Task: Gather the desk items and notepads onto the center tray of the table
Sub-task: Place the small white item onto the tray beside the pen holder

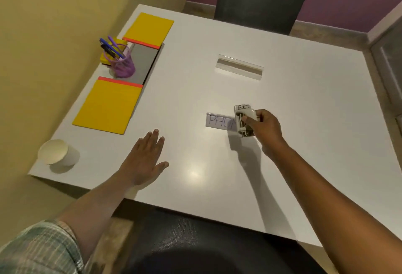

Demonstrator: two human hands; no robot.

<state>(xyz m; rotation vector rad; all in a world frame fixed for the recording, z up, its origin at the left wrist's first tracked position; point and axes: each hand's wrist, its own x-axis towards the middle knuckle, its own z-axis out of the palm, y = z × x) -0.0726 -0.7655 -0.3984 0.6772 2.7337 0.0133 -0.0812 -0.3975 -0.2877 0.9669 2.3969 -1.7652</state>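
Right now the right hand (264,129) grips a metal hole punch (243,120), lifted over a paper label (219,120) on the white table (304,143). Left hand (144,160) flat, fingers spread, holding nothing. Tray (144,62) sits far left with pen cup (121,64) and both yellow notepads (108,106).

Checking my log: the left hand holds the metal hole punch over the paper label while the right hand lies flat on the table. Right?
Not quite: the head view shows the right hand holding the hole punch over the paper label, and the left hand flat on the table.
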